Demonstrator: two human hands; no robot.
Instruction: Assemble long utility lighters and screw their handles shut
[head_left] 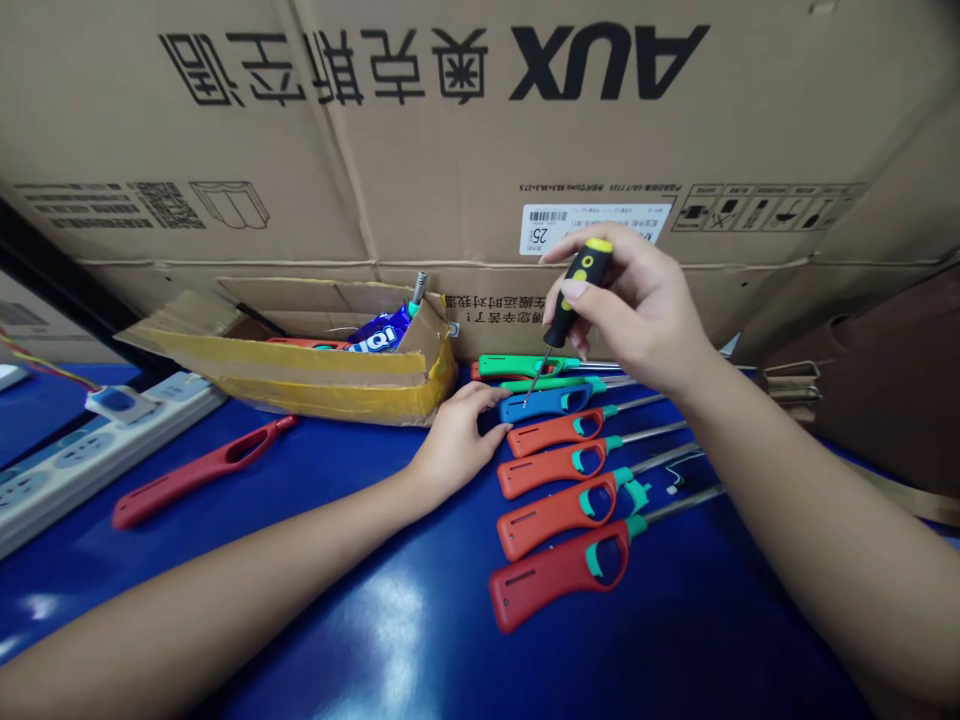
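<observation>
My right hand [630, 300] grips a black-and-yellow screwdriver [577, 292], its thin shaft slanting down to the left. The screwdriver's tip is at the handle of a blue gas lighter [544, 403]. With thumb and fingers, my left hand [461, 440] pinches the rear end of that blue lighter. Behind it lie green lighters [525, 367], partly overlapping. In front is a row of orange lighters [551, 480] and a red lighter [559, 578], with teal triggers and metal tubes pointing right. My right forearm hides some tube ends.
An open cardboard box [322, 375] with yellow tape holds a blue packet and lighter parts. A loose red lighter shell [202, 475] lies left, near a white power strip [97, 450]. A large carton [420, 150] stands behind the blue table [360, 620].
</observation>
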